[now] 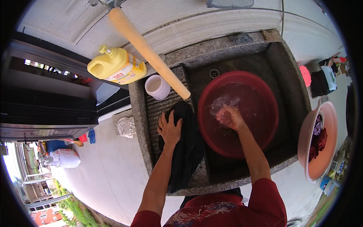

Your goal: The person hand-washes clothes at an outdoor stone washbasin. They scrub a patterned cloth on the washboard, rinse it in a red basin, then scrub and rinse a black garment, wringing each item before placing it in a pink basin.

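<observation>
Beneath tan tube (151,55), likely wetting black cloth (184,151) at front sink edge (227,184) with left hand (170,130) spread, right hand (230,117) cupped for scooping water next.

Bright daylight burns out to white far left of the rectangular grey stone sink (211,54), whose inside lies dimmer. Fisheye distortion bends straight edges farthest from it.
</observation>
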`<control>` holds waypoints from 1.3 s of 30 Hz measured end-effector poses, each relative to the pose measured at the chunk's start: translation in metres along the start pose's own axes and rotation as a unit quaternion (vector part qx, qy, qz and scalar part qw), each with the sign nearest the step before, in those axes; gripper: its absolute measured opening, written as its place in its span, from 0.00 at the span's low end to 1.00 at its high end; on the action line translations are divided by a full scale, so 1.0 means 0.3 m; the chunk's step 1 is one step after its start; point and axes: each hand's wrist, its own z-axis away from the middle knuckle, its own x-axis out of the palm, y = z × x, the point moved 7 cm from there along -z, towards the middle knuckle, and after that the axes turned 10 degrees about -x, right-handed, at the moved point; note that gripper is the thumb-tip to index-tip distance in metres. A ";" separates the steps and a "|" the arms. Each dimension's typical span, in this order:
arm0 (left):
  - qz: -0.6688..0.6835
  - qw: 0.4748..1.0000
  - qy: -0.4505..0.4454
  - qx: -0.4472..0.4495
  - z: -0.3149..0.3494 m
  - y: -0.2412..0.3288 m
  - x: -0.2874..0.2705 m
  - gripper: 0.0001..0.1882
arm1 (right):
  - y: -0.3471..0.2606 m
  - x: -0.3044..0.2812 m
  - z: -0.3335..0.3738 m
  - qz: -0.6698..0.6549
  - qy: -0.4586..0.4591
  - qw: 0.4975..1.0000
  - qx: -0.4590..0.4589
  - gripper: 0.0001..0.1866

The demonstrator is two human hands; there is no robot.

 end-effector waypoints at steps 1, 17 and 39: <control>0.011 1.000 -0.003 -0.003 -0.006 -0.029 -0.004 0.27 | 0.003 0.186 0.046 0.045 -0.064 0.996 0.035 0.18; 0.138 0.963 0.163 0.162 0.254 -0.145 0.016 0.16 | 0.249 0.634 0.176 0.720 -0.068 0.577 -0.380 0.10; 0.098 0.974 0.116 0.167 -0.056 -0.058 -0.050 0.10 | 0.087 0.747 -0.005 0.849 0.106 0.395 -0.334 0.18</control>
